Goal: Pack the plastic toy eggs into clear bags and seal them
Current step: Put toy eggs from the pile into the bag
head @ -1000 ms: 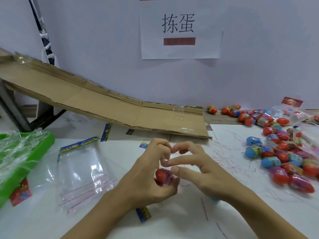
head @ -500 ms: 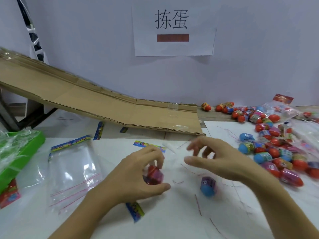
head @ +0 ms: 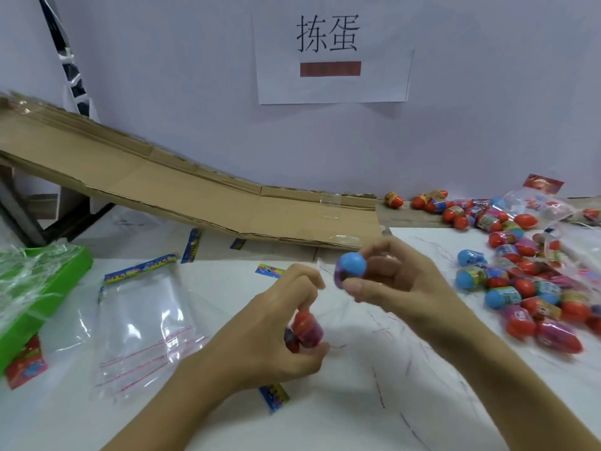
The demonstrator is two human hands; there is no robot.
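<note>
My left hand [head: 276, 333] grips a clear bag with a red toy egg [head: 304, 328] inside it, just above the white table. My right hand [head: 393, 281] holds a blue toy egg [head: 351, 268] by the fingertips, raised a little to the right of and above the left hand. The bag's clear film is hard to make out between the two hands. A heap of red and blue toy eggs [head: 527, 288] lies on the table at the right.
Several empty clear bags [head: 143, 327] with coloured headers lie flat at the left. A green tray [head: 35, 297] full of clear film stands at the far left. A cardboard ramp [head: 182, 190] slopes down from the left along the wall. A paper sign [head: 331, 53] hangs on the wall.
My right hand left the bag, picked the blue egg up from the table and lifted it near the left hand. The left hand kept hold of the bag with the red egg.
</note>
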